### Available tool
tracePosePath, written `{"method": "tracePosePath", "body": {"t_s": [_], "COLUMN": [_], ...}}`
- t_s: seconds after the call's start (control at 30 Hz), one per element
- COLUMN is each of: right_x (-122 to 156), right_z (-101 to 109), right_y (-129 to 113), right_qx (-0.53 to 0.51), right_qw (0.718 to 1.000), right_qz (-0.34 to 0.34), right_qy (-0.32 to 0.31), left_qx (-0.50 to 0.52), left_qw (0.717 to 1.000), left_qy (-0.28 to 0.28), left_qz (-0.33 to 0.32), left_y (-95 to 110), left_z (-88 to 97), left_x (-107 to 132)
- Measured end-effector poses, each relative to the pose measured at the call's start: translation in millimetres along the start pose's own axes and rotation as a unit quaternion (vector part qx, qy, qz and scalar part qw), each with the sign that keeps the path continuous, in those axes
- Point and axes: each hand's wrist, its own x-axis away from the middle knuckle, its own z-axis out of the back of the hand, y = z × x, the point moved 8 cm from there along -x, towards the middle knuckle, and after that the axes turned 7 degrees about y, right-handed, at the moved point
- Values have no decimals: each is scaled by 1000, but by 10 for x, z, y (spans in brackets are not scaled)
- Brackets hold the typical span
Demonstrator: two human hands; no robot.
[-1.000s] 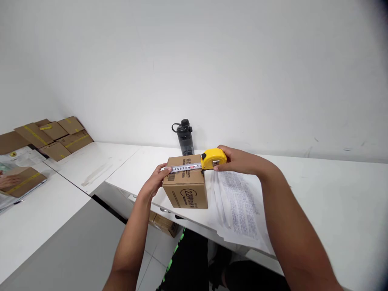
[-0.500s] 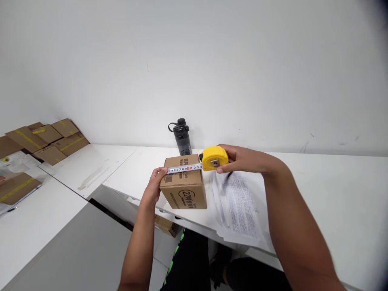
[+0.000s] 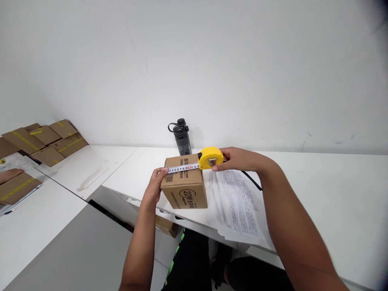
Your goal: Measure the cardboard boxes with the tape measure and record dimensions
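Observation:
A small brown cardboard box (image 3: 185, 190) stands near the front edge of a white table (image 3: 318, 190). My right hand (image 3: 238, 159) grips a yellow tape measure (image 3: 210, 158) at the box's top right corner. Its white blade (image 3: 182, 168) is stretched across the top of the box. My left hand (image 3: 157, 184) pinches the blade's end against the box's top left edge, fingers closed on it. A black pen (image 3: 251, 180) lies on the printed papers behind my right wrist.
Printed paper sheets (image 3: 239, 202) lie to the right of the box. A black water bottle (image 3: 181, 136) stands behind it by the wall. Flattened cartons (image 3: 45, 139) are stacked on the left table, where another person's hand (image 3: 10, 175) rests. Another carton (image 3: 165, 225) sits under the table.
The tape measure body has slid slightly left toward the box, so the blade is shorter. The black pen now shows behind my right wrist. The other person's hand reappears at the left.

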Motion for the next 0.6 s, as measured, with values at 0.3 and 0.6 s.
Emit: {"method": "tracePosePath", "body": {"t_s": [0.3,0.6], "right_x": [29,236], "right_z": [25,140], "right_y": [6,-180], "right_qx": [13,44], "right_qw": [1000,995], "right_qz": [-16,-17], "right_qy": [18,90], "left_qx": [-16,-191], "left_qw": [1000,978], "left_qy": [-2,-77], "left_qz": [-6,-32], "left_y": [-10,247], "left_z": [0,19], "left_x": [1,1]}}
